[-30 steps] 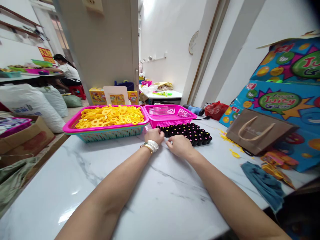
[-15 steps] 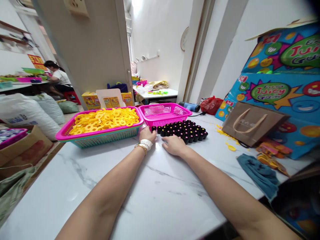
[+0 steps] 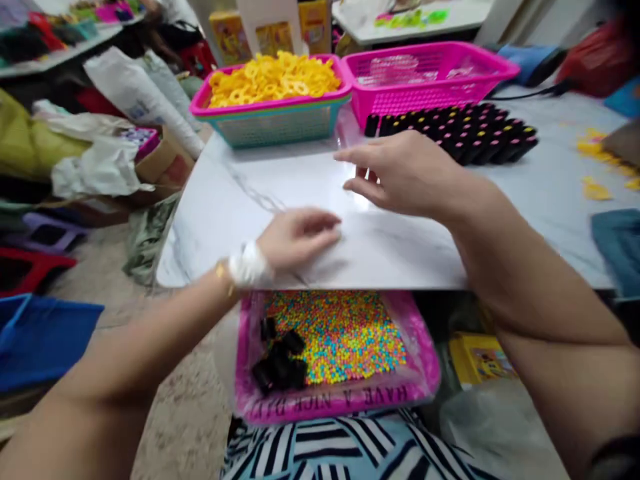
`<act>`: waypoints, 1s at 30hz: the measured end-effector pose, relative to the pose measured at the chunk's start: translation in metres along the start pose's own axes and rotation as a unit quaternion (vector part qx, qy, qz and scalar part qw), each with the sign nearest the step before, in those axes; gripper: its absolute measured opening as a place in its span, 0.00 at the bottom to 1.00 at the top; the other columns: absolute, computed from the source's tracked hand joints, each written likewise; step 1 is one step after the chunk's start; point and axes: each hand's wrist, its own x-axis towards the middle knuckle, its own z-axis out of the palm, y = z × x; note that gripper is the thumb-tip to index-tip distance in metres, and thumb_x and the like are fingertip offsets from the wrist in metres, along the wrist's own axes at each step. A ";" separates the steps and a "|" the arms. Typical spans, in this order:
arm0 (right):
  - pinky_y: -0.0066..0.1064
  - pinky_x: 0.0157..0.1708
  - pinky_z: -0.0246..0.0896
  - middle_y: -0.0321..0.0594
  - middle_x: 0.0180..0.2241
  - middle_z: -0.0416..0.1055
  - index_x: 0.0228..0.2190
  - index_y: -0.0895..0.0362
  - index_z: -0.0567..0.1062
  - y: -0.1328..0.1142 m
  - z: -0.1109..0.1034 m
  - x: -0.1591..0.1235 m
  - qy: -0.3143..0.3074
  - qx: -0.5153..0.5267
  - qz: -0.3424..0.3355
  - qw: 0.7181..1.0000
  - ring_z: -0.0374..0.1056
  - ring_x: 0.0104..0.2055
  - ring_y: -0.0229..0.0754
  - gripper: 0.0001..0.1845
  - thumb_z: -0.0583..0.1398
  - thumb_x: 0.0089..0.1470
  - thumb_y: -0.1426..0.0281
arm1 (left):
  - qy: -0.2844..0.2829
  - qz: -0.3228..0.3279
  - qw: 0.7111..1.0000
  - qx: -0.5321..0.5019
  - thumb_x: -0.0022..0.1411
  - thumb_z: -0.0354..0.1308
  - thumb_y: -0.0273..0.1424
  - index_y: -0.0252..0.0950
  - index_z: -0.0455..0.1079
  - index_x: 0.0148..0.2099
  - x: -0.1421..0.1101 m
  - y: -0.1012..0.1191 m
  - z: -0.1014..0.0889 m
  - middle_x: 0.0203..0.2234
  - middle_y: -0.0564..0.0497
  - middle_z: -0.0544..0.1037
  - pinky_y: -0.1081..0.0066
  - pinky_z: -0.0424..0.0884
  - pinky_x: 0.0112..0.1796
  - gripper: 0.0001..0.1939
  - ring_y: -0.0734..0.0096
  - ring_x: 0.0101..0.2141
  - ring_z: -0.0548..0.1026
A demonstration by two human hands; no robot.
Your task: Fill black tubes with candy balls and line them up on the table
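Observation:
My left hand (image 3: 299, 240), with a white band at the wrist, hovers near the front of the marbled table. It is slightly blurred; fingers and thumb are parted, nothing visible between them. My right hand (image 3: 400, 172) is raised above the table with fingers apart and nothing in them. Just beyond it stands a block of upright black tubes (image 3: 470, 133), many showing pink or yellow spots on top. Below the table edge, at my lap, a pink tray (image 3: 340, 403) holds small multicoloured balls (image 3: 345, 340) and several loose black tubes (image 3: 280, 363).
Yellow ring-shaped pieces (image 3: 275, 80) fill a pink basket nested over a teal one (image 3: 280, 127) at the back. Beside it sits another pink basket (image 3: 430, 73). Yellow scraps (image 3: 597, 189) and a blue-grey cloth (image 3: 620, 240) lie at right. Sacks and boxes crowd the floor at left.
My view has tipped down, bringing the lap tray into sight. Both hands have drawn back from the black tubes toward me, the left farther, to the table's front.

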 end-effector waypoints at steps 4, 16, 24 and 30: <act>0.27 0.34 0.62 0.38 0.32 0.75 0.40 0.57 0.76 -0.088 0.027 -0.068 -0.110 0.231 -0.189 0.948 0.70 0.33 0.35 0.13 0.54 0.63 0.65 | 0.090 0.018 0.989 0.116 0.61 0.57 0.24 0.37 0.74 0.45 -0.173 0.014 0.041 0.44 0.46 0.76 0.65 0.71 0.47 0.10 0.67 0.46 0.74; 0.28 0.30 0.56 0.41 0.34 0.76 0.37 0.56 0.74 -0.164 0.177 -0.089 -0.308 0.145 0.055 0.939 0.71 0.34 0.42 0.17 0.63 0.51 0.57 | 0.009 -0.151 0.946 0.286 0.66 0.52 0.31 0.33 0.67 0.55 -0.235 -0.022 0.080 0.43 0.42 0.76 0.56 0.72 0.45 0.17 0.57 0.43 0.73; 0.34 0.33 0.63 0.46 0.35 0.76 0.41 0.57 0.75 -0.121 0.141 -0.111 -0.298 0.022 0.141 0.944 0.72 0.34 0.46 0.21 0.52 0.62 0.55 | -0.082 -0.144 0.953 0.253 0.67 0.50 0.33 0.38 0.68 0.56 -0.230 -0.013 0.073 0.43 0.42 0.71 0.55 0.70 0.45 0.17 0.57 0.44 0.70; 0.36 0.47 0.64 0.46 0.52 0.69 0.55 0.54 0.67 -0.124 0.147 -0.115 -0.305 0.051 -0.026 0.951 0.67 0.51 0.46 0.22 0.56 0.60 0.69 | -0.135 -0.098 0.959 0.228 0.63 0.52 0.26 0.39 0.67 0.57 -0.223 -0.009 0.080 0.42 0.43 0.70 0.55 0.70 0.45 0.20 0.58 0.43 0.69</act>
